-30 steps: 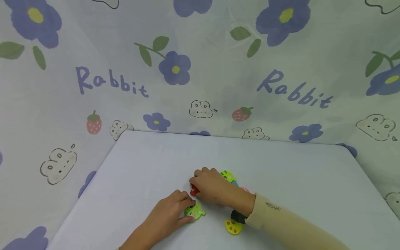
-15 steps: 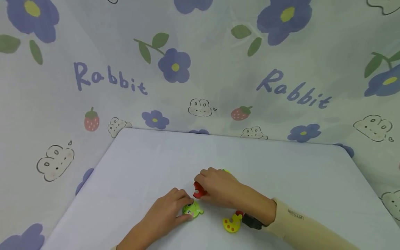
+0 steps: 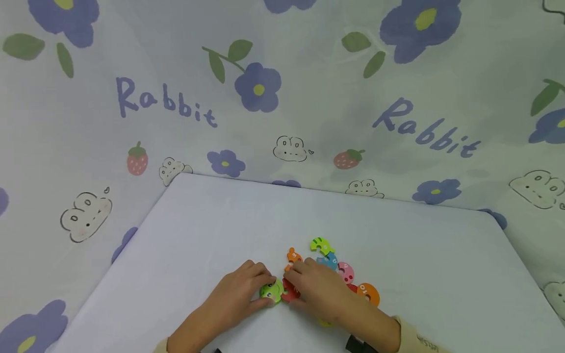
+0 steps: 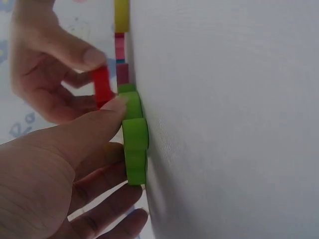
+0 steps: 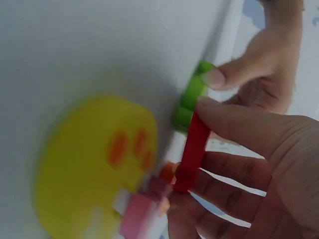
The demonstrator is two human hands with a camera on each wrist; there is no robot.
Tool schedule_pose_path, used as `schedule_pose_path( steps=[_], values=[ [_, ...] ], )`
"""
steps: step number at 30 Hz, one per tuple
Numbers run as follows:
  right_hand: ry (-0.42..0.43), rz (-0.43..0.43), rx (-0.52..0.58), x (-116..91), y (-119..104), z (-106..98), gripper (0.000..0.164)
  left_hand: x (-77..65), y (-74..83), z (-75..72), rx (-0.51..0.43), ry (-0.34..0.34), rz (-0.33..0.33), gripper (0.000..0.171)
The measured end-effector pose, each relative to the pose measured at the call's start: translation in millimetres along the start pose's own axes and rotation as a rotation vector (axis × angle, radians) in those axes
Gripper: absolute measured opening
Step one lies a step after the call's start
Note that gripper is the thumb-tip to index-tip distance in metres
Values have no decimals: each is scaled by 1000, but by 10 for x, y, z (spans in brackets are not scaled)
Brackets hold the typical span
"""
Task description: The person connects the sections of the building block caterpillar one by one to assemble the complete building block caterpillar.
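Backdrop: a pale printed curtain (image 3: 309, 113), hung behind a white-covered table (image 3: 220, 220). Your left hand (image 3: 238, 294) pinches the green face piece (image 3: 271, 292) between thumb and fingers, likely to keep it from sliding while leaving the side toward your other hand free. Your right hand (image 3: 322, 291) pinches the red piece (image 3: 290, 290) by its edges, just beside the green one; in the left wrist view it looks raised off the table, a grip that probably suits bringing one rim to another (whether the two touch, you can't tell from here). A small orange piece (image 3: 293, 255) lies near your right fingers. Striped (image 3: 321, 244), blue (image 3: 327, 260), pink (image 3: 346, 272) and round orange (image 3: 371, 292) pieces run in a line beyond, perhaps set aside for working room. The yellow spotted piece (image 5: 75, 159) is mostly hidden by your right arm in the head view.
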State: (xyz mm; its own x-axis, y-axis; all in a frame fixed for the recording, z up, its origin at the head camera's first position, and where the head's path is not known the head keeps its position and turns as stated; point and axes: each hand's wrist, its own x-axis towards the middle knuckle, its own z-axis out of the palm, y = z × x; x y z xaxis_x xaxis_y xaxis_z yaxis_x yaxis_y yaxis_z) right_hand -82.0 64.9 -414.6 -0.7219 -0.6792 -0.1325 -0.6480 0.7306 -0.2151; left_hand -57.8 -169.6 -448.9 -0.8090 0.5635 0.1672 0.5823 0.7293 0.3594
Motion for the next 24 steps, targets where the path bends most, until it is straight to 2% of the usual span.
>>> schedule_pose_path(
  steps=[6, 10, 18, 24],
  values=[
    [41, 22, -43, -75, -77, 126, 47, 4, -11, 28, -25, -16, -17, 40],
    [60, 10, -49, -120, -118, 144, 48, -23, -30, 35, -34, -13, -35, 42],
    [98, 52, -108, -101, -88, 156, 50, 3, -31, 71, -64, -3, -48, 42],
    [149, 34, -119, -100, -98, 190, 45, 8, -44, 64, -74, 2, -51, 42]
  ],
)
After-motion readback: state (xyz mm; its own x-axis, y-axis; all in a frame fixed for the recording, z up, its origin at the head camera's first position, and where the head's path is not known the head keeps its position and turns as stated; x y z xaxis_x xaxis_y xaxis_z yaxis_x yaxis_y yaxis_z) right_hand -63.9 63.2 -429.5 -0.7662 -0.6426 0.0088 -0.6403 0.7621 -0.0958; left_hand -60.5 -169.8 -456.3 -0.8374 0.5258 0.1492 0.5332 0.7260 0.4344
